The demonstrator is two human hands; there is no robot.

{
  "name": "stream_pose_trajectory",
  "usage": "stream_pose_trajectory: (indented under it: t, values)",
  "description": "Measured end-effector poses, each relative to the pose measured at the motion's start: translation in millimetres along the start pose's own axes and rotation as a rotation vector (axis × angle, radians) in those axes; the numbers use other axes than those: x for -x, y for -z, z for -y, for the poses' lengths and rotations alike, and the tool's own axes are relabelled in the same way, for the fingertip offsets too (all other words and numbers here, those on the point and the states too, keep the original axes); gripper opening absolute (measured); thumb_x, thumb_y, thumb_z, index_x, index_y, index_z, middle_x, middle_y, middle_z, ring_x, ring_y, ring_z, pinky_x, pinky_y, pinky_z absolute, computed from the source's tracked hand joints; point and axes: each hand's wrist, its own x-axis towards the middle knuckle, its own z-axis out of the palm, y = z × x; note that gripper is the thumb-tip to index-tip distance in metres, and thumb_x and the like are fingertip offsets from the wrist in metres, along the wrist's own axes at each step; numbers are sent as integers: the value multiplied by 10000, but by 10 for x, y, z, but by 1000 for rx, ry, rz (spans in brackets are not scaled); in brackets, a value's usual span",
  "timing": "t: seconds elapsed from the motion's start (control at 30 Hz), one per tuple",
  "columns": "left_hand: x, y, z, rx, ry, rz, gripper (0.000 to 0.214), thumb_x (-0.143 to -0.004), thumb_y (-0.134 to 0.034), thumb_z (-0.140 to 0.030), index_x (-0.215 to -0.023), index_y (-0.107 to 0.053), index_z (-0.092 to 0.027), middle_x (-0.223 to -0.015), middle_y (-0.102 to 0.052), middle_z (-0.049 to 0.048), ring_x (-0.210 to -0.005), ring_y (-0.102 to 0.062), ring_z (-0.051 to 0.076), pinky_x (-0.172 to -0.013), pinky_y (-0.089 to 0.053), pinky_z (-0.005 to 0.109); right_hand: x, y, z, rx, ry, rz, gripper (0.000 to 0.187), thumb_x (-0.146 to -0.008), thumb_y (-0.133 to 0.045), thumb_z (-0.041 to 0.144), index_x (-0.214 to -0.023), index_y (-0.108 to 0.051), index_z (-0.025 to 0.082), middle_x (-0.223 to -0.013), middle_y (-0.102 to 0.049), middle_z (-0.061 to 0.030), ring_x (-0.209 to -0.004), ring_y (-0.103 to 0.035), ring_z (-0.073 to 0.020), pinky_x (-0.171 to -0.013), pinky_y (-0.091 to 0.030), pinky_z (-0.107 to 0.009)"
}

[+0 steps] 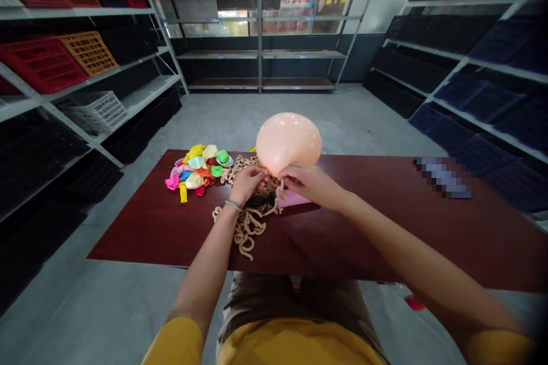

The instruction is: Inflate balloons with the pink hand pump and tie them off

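1. Firstly, at the left edge of the frame, white shelving [77, 12] carries plastic crates: red and orange among those at upper left, with a white crate [100, 111] on a lower level.
2. Left of centre, a pile of uninflated balloons [199, 166] in mixed colours lies on the far left part of a dark red table [385, 234].
3. Beside the pile, towards centre, loose beige cord [246, 227] lies tangled, running under the hands and down towards the near edge.
4. Left hand [249, 184], centre of the frame: a band [233, 205] at the wrist; thumb and fingers pinched together on the base of the inflated balloon.
5. Inflated balloon [289, 140], peach, centre of the frame: held above the table, base downward; its neck is hidden by the fingers.
6. Black-and-pink item [294, 198], below the balloon: lying on the table, partly covered; its nature cannot be determined.
7. Right hand [314, 183], just right of centre: fingertips closed at the balloon's base, close to the left fingertips; a strand of cord hangs beneath them.
8. Pixelated object [445, 178], right of frame: on the table, unidentifiable.
9. Far right: shelving with dark crates [492, 97].
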Motion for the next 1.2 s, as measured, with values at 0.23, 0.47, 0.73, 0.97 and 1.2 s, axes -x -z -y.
stream_pose_trajectory:
  t: [0.23,0.47,0.73,0.97,1.2]
  values:
    - [29,-37,11,-196,-128,-60,314,-781,-645,-474,-781,-640,-160,-688,-660,12,-540,-541,112,-528,-414,227,-197,416,174,128,35,16,243,-827,-467,104,-1017,-594,186,-919,-584,-47,-871,-522,-169,-759,-413,-294]
    - [88,-76,-15,-539,-244,-159,298,-852,-559,-454,-780,-664,-185,-646,-641,-7,-586,-549,127,-583,-384,235,-615,641,274,132,13,-229,156,-799,-492,99,-901,-544,205,-844,-565,5,-780,-506,-134,-716,-386,-276]
    - [84,-94,-13,-617,-254,-168,293,-872,-547,-443,-781,-662,-189,-645,-638,-10,-587,-547,129,-590,-380,237,-1206,935,405,82,106,-441,131,-821,-502,86,-892,-543,188,-888,-543,3,-821,-509,-115,-759,-394,-266]
    - [125,-121,-28,-748,-345,-198,261,-894,-550,-422,-852,-690,-206,-716,-677,8,-653,-588,143,-626,-395,243,-1351,746,310,129,82,-322,156,-821,-497,80,-909,-564,190,-886,-563,-4,-816,-511,-129,-750,-385,-282]
    - [185,-111,-60,-812,-459,-342,230,-922,-527,-373,-881,-688,-214,-752,-680,11,-689,-598,141,-650,-395,242,-815,213,148,219,5,-74,194,-875,-438,113,-991,-557,211,-935,-623,-15,-804,-536,-143,-716,-384,-273]
